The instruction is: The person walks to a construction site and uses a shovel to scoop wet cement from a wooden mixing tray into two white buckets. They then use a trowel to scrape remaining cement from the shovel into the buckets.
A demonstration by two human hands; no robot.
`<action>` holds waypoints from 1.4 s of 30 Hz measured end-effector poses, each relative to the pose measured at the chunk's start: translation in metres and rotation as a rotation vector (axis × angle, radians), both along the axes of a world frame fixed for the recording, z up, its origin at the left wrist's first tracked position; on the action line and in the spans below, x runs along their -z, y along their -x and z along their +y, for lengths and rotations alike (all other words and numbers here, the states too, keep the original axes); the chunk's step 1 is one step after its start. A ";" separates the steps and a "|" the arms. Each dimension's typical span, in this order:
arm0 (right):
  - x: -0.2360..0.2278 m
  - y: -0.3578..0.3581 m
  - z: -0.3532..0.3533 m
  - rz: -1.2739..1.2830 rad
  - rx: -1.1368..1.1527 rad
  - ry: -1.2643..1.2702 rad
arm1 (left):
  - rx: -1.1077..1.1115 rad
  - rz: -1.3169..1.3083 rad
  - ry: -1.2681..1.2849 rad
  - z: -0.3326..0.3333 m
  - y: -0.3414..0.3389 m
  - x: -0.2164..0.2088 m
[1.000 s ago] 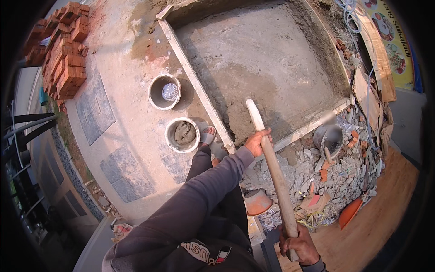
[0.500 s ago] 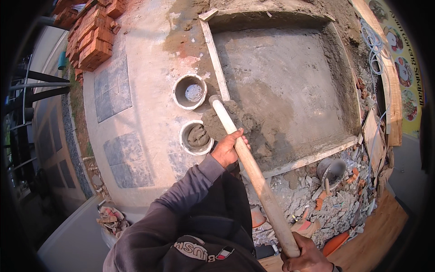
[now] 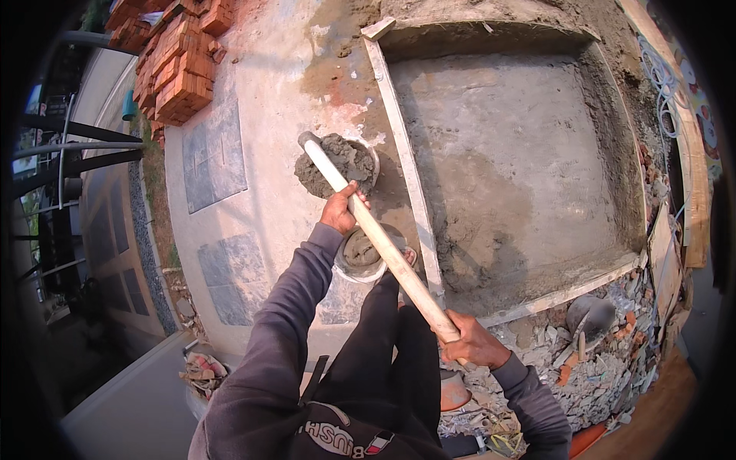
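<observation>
A long wooden-handled hoe [image 3: 399,268] slants across the middle, its head far left and its butt near right. My left hand [image 3: 341,208] is closed around the handle near the head. Farther back along the handle, close to its butt, my right hand [image 3: 474,340] grips it. Wet grey mortar [image 3: 337,163] is heaped at the hoe's head and covers its blade. This heap lies over the far bucket [image 3: 373,146] and hides most of it. Below my left hand stands a near bucket [image 3: 349,274] with mortar in it, partly behind the handle.
A shallow rectangular pit [image 3: 506,123] edged with wooden boards [image 3: 399,130] lies to the right, mortar at its near left corner. Rubble [image 3: 606,368] and a tipped bucket [image 3: 590,314] are at the near right. Stacked bricks [image 3: 180,73] stand far left. My foot [image 3: 410,255] is beside the near bucket.
The hoe has swung left from the mortar pile in the pit's corner to the far bucket, carrying mortar. My right hand has moved up and left with the handle.
</observation>
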State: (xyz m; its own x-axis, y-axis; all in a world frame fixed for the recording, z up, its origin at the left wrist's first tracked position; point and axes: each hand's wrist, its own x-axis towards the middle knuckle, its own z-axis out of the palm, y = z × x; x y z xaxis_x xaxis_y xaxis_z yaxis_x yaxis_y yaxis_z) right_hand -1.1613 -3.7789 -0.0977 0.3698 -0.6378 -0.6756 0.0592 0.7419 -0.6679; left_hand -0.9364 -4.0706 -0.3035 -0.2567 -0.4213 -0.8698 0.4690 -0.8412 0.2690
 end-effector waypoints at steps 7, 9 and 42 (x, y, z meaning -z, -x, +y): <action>0.171 -0.017 0.027 0.500 -0.001 0.176 | -0.001 -0.066 0.090 0.003 -0.001 0.116; 0.197 -0.023 0.031 0.621 -0.015 0.170 | -0.012 -0.066 0.099 0.006 -0.005 0.132; 0.195 -0.019 0.034 0.873 -0.122 0.297 | -0.195 -0.169 0.153 0.033 -0.026 0.053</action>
State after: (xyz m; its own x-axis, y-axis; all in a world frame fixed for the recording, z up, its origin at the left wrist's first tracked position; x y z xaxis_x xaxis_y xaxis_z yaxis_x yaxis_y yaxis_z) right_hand -1.1426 -3.7444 -0.2927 -0.1169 -0.8192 -0.5615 -0.6208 0.5015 -0.6025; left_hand -0.9109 -4.0378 -0.3561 -0.0153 -0.5784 -0.8156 0.5558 -0.6830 0.4739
